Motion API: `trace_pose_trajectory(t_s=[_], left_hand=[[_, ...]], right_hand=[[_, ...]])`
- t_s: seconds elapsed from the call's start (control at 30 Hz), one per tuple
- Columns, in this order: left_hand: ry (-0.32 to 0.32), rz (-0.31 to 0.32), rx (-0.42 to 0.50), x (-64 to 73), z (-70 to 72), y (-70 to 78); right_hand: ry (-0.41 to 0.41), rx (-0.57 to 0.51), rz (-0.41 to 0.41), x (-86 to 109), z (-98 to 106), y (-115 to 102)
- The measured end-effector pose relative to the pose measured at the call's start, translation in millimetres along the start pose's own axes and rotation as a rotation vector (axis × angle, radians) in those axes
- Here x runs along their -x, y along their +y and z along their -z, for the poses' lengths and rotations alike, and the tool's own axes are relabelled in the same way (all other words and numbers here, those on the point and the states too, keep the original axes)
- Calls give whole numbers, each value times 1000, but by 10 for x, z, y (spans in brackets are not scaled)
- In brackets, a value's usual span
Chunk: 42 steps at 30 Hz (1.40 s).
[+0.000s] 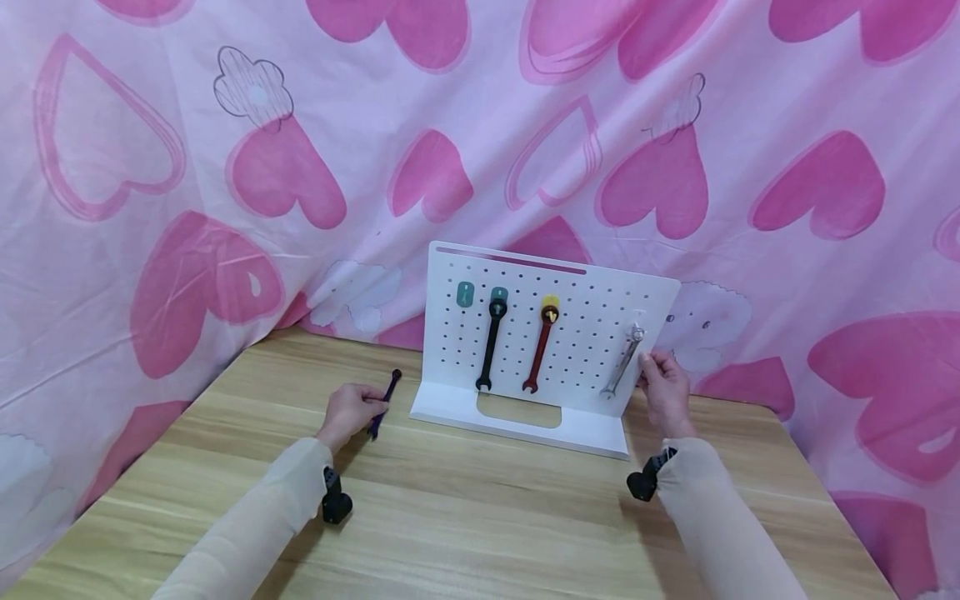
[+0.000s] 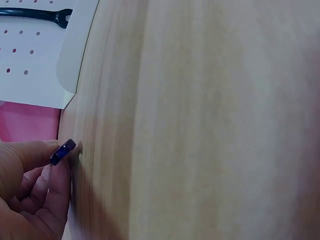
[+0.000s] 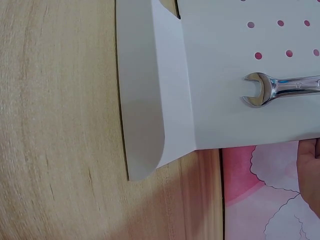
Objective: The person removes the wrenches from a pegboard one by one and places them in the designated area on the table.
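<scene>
My left hand (image 1: 351,415) pinches a dark blue-purple combination wrench (image 1: 394,379) between thumb and fingers, left of the white pegboard (image 1: 517,333). In the left wrist view the wrench (image 2: 63,152) appears end-on at the fingertips, close over the tabletop. At the board's right edge, my right hand (image 1: 666,390) grips the side of the panel, some of its fingers hidden. Beside that hand hangs a silver wrench (image 1: 622,365), its open end (image 3: 260,90) pointing down the board. A black wrench (image 1: 491,346) and a red wrench (image 1: 540,350) hang farther left.
A green tag (image 1: 465,294) with no wrench on it marks the board's upper left. The board's base (image 1: 450,408) stands on a wooden table (image 1: 480,517). Behind the table hangs a pink heart-print cloth (image 1: 360,167). Small black cameras (image 1: 335,497) are strapped to both wrists.
</scene>
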<state>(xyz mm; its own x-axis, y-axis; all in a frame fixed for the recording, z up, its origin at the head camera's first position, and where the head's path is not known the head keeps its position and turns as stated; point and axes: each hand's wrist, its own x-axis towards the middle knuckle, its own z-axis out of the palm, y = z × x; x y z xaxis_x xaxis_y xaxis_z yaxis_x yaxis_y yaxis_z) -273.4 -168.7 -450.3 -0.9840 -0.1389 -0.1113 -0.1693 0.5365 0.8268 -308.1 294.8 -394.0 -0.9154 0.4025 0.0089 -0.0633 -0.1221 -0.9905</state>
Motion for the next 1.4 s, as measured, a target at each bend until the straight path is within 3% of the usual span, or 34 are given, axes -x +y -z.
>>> trace_pose_trajectory(t_s=[0.33,0.47,0.9,1.4], left_hand=[[27,-65,-81,10,-10,0],[43,-85,-113,22,-10,1],[49,-73,-186,22,-5,25],[92,-119,-268,24,-19,13]], right_hand=[[-4,-49,33,-15,-15,22],[-2,-18,17,-12,-5,25],[-4,-52,22,-20,8,40],[-3,-80,45,-20,-3,53]])
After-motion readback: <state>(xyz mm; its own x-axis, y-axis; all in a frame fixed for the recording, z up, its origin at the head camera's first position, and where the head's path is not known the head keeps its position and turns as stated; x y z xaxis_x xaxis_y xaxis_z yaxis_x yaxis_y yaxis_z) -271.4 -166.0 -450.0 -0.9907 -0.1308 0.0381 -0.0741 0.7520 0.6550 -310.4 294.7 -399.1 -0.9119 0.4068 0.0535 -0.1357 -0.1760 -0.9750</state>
